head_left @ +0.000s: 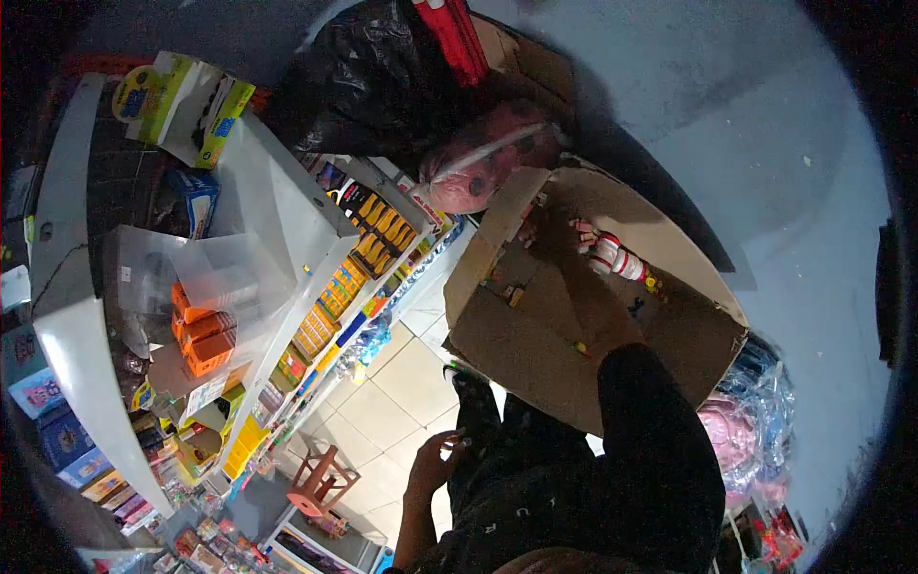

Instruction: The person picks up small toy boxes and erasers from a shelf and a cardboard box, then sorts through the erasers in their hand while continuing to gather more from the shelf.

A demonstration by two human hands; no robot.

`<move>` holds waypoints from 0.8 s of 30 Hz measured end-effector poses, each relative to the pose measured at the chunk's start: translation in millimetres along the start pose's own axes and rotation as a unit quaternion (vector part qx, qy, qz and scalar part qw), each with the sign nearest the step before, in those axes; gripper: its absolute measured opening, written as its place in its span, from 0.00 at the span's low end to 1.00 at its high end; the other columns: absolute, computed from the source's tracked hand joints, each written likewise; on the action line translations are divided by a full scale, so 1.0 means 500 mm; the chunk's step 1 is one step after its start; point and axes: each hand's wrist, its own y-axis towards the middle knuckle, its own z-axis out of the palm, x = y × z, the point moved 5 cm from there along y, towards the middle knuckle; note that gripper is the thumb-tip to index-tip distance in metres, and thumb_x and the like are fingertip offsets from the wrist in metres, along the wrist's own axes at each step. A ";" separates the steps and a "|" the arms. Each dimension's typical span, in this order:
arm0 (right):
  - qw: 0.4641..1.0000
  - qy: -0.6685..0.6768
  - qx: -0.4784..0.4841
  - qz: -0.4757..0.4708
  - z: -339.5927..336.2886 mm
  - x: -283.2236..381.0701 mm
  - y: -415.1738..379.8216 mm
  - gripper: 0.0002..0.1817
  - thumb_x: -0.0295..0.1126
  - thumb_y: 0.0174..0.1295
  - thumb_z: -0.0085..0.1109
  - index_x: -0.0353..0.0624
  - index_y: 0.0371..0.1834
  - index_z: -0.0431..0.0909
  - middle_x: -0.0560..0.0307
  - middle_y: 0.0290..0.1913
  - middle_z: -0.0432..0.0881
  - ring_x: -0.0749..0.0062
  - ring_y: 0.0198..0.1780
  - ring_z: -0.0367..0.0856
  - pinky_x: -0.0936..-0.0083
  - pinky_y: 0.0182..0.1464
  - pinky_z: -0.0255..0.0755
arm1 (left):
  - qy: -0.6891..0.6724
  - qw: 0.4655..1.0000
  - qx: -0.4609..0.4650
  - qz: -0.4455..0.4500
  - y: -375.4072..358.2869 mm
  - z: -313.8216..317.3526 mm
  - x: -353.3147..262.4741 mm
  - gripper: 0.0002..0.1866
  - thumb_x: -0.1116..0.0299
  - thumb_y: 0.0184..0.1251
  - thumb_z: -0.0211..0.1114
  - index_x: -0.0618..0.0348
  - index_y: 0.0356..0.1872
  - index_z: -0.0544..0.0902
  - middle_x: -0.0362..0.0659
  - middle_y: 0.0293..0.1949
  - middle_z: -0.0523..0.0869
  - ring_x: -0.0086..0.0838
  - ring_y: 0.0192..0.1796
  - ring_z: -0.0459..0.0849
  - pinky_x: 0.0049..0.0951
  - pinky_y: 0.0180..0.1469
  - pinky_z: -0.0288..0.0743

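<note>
My right arm reaches down into a large open cardboard box [688,354]. My right hand [555,232] is in shadow near the box's far left corner, close to some small items there; its fingers are too dark to read. Beside it lies a white-and-red striped toy-like object [612,256], with a small yellow piece [652,283] at its end. Small yellow bits [516,298] and a dark blue piece [636,306] rest on the box's bottom. My left hand [438,463] hangs by my leg with fingers curled together; a small pale spot shows at its fingertips.
Grey shelving [287,182] with packaged goods and orange boxes [201,330] stands at left. A black plastic bag [378,81] and a wrapped pink bundle [492,158] sit beyond the box. A reddish-brown stool [323,481] stands on the tiled floor [378,416]. Plastic-wrapped pink goods [732,445] lie at right.
</note>
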 end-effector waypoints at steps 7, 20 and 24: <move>0.983 0.081 -0.113 -0.121 0.105 -0.027 -0.001 0.30 0.38 0.47 0.69 0.47 0.56 0.75 0.43 0.57 0.75 0.50 0.62 0.71 0.54 0.60 0.69 | -0.013 1.000 -0.009 0.020 -0.008 -0.006 -0.005 0.16 0.62 0.67 0.67 0.61 0.50 0.82 0.51 0.41 0.87 0.37 0.41 0.87 0.34 0.45 0.81; 0.949 0.254 -0.184 -0.016 0.001 -0.128 -0.160 0.20 0.37 0.56 0.68 0.39 0.48 0.76 0.45 0.49 0.76 0.57 0.51 0.78 0.61 0.48 0.75 | -0.062 0.993 0.005 0.097 0.022 -0.021 -0.073 0.17 0.63 0.68 0.66 0.63 0.51 0.81 0.46 0.38 0.88 0.30 0.39 0.87 0.29 0.43 0.80; 0.909 0.387 -0.103 0.114 -0.104 -0.081 -0.255 0.19 0.35 0.50 0.71 0.39 0.43 0.77 0.45 0.49 0.75 0.56 0.50 0.78 0.62 0.49 0.75 | -0.126 0.967 0.026 0.220 0.058 -0.033 -0.151 0.16 0.66 0.70 0.63 0.64 0.54 0.78 0.45 0.42 0.86 0.29 0.45 0.86 0.29 0.48 0.79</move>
